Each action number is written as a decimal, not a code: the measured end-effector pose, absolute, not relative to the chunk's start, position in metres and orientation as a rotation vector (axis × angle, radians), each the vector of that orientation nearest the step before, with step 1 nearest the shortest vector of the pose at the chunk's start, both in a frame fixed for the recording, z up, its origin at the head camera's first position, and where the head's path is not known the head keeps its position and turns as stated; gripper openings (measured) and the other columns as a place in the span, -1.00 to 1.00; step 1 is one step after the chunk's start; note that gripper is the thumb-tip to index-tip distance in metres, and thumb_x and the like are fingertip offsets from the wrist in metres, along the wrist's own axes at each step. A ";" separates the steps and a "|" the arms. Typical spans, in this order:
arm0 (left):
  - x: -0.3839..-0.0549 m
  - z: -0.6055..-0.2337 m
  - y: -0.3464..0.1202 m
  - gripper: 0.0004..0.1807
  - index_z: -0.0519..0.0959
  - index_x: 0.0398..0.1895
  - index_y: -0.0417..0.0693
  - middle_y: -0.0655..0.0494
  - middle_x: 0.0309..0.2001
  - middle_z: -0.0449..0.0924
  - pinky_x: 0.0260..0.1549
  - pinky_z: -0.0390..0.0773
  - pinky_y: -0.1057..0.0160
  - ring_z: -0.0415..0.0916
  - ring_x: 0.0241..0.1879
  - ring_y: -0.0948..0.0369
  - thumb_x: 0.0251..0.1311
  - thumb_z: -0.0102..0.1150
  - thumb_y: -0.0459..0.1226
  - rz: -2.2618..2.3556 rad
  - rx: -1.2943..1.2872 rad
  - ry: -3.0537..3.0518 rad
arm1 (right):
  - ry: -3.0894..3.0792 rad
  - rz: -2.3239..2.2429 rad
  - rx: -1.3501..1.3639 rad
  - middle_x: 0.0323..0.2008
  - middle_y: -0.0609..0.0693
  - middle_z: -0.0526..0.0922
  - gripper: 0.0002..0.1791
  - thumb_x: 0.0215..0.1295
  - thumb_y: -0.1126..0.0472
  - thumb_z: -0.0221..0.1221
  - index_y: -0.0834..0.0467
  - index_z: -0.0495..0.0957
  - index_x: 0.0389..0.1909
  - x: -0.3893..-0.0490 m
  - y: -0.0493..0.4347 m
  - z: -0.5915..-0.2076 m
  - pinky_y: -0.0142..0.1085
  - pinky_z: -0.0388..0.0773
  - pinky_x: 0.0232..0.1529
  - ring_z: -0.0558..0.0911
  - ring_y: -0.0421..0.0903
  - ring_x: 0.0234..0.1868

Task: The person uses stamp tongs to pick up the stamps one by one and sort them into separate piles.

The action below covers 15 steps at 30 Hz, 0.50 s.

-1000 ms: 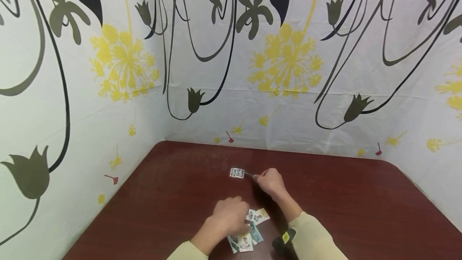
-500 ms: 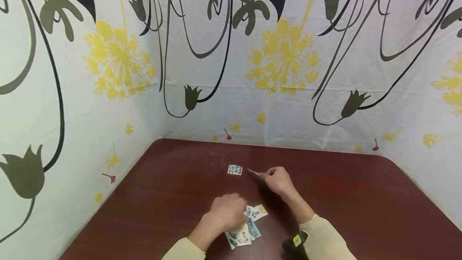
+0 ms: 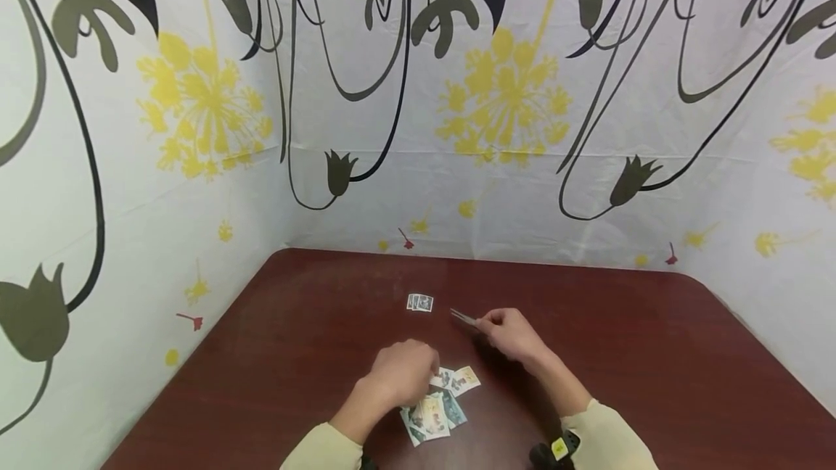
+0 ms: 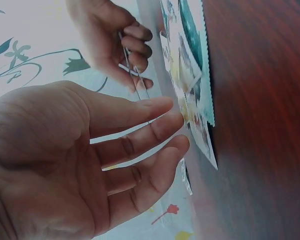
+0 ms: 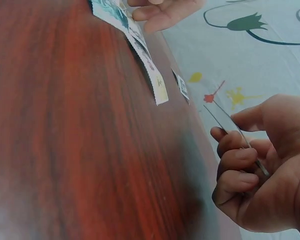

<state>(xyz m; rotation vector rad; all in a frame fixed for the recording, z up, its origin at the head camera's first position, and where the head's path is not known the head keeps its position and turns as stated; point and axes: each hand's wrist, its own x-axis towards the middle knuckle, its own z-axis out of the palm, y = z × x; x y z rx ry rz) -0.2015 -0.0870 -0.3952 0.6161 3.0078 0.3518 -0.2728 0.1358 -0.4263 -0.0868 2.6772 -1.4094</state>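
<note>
My right hand (image 3: 516,336) holds a pair of metal tweezers (image 3: 464,318) above the table, their tips apart with nothing between them. Slightly left of those tips, a few small stamps (image 3: 420,302) lie overlapping on the table. My left hand (image 3: 400,374) is over a loose pile of larger stamps (image 3: 431,418) nearer to me. In the left wrist view, its thumb and relaxed fingers (image 4: 165,127) reach to the edge of the pile (image 4: 190,65); whether they touch it is unclear. Two stamps (image 3: 457,380) at the pile's far side show beyond the hand.
The dark red wooden table (image 3: 339,303) reaches back to a white cloth wall (image 3: 392,194) with printed flowers and stems. A black device with a yellow mark (image 3: 559,448) is strapped to my right wrist.
The tweezers have drawn back to the right, away from the small stamps, and their tips have spread. My left hand stays over the pile while the head view shifts slightly.
</note>
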 end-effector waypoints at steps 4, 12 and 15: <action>-0.204 -0.394 -0.090 -0.85 0.78 -0.25 0.07 0.21 -0.29 0.72 -0.46 0.55 0.17 0.54 -0.39 0.23 0.30 0.25 -0.34 0.403 0.623 3.016 | 2.625 -1.426 -0.114 -0.58 -0.01 0.50 -0.76 0.56 0.15 0.14 0.22 0.64 -0.27 -0.264 0.141 -0.424 -0.30 0.24 -0.61 0.26 -0.16 -0.69; -0.205 -0.391 -0.099 -0.93 0.73 -0.32 0.10 0.26 -0.34 0.67 -0.40 0.52 0.18 0.49 -0.40 0.27 0.32 0.29 -0.21 0.497 0.630 2.955 | 2.621 -1.371 -0.229 -0.57 -0.02 0.54 -0.79 0.52 0.19 0.16 0.22 0.68 -0.24 -0.251 0.149 -0.423 -0.29 0.23 -0.60 0.28 -0.15 -0.66; -0.203 -0.392 -0.104 -0.94 0.71 -0.35 0.13 0.28 -0.39 0.62 -0.42 0.48 0.20 0.46 -0.41 0.29 0.29 0.33 -0.19 0.538 0.667 2.914 | 2.639 -1.331 -0.321 -0.59 -0.04 0.53 -0.79 0.49 0.18 0.19 0.22 0.70 -0.26 -0.248 0.154 -0.423 -0.28 0.29 -0.54 0.33 -0.14 -0.61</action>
